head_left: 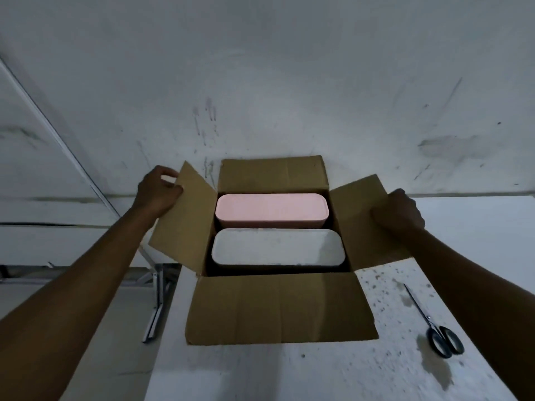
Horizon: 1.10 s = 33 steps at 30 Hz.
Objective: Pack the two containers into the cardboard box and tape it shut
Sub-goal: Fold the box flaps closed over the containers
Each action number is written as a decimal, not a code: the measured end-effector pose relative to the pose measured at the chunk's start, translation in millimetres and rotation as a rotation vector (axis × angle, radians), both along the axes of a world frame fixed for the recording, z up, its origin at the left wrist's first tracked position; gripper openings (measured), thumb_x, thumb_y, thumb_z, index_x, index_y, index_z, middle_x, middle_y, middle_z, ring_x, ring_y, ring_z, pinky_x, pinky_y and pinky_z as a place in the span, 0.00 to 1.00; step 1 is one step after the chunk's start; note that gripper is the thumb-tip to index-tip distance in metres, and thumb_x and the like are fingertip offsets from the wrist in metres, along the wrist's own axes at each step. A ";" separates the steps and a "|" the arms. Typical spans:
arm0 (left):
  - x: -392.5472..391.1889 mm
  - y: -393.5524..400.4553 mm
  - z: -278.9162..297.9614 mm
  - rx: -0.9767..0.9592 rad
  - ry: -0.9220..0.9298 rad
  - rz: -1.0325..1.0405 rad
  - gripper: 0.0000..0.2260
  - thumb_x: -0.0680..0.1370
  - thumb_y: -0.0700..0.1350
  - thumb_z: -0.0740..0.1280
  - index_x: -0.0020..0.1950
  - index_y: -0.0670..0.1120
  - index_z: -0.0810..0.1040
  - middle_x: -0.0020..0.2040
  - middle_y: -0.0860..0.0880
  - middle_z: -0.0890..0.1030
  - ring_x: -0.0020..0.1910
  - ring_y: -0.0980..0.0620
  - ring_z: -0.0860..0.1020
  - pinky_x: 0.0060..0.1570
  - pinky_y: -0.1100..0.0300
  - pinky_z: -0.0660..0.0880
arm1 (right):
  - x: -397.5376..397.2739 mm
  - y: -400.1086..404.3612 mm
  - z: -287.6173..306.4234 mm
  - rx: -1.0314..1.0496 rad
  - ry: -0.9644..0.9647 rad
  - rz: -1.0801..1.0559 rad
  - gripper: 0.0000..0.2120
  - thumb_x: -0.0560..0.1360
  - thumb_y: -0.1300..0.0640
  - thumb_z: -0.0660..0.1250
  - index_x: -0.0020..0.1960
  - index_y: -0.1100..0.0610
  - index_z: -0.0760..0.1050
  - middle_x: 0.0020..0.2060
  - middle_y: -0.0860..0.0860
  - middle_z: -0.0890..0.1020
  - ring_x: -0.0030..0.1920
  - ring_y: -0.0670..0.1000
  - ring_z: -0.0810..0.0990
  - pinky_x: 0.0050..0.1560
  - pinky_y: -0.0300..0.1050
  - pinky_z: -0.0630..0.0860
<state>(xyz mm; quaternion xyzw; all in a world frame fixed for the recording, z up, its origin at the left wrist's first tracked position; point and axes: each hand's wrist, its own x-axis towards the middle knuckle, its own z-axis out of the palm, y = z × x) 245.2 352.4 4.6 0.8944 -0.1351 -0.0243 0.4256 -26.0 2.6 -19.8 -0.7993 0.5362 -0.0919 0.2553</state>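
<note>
An open cardboard box point(280, 308) stands on a white table with all its flaps spread. Inside lie two long containers side by side: a pink container point(272, 211) at the far side and a white container point(278, 247) nearer to me. My left hand point(159, 189) grips the outer edge of the left side flap point(185, 215), which is raised at a slant. My right hand point(401, 211) holds the outer edge of the right side flap point(359, 215). The far flap stands up against the wall, and the near flap lies folded out toward me.
Black-handled scissors point(434, 328) lie on the speckled white table point(318, 371) to the right of the box. A grey wall rises just behind the box. The table's left edge runs close by the box, with metal legs and floor beyond it. No tape is in view.
</note>
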 end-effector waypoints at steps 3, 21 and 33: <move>-17.3 -26.6 11.4 -0.013 -0.008 -0.121 0.13 0.75 0.44 0.71 0.59 0.46 0.77 0.50 0.44 0.82 0.50 0.45 0.80 0.48 0.57 0.76 | 15.4 7.8 26.6 -0.036 -0.042 0.141 0.21 0.72 0.58 0.67 0.63 0.61 0.68 0.56 0.60 0.77 0.54 0.61 0.77 0.50 0.54 0.75; -38.4 2.4 -89.1 0.533 -0.360 -1.027 0.30 0.76 0.29 0.62 0.76 0.47 0.61 0.77 0.48 0.61 0.75 0.51 0.62 0.74 0.51 0.60 | -21.6 25.6 -42.8 -0.235 0.265 1.114 0.30 0.80 0.56 0.54 0.76 0.42 0.44 0.77 0.44 0.48 0.77 0.46 0.49 0.73 0.58 0.59; -26.9 35.1 -72.2 0.769 -0.190 -1.071 0.51 0.64 0.74 0.67 0.78 0.59 0.46 0.78 0.63 0.45 0.77 0.64 0.44 0.75 0.58 0.42 | -40.8 3.6 -37.8 -0.286 0.337 1.260 0.47 0.67 0.26 0.59 0.77 0.41 0.40 0.77 0.39 0.44 0.76 0.40 0.48 0.75 0.47 0.49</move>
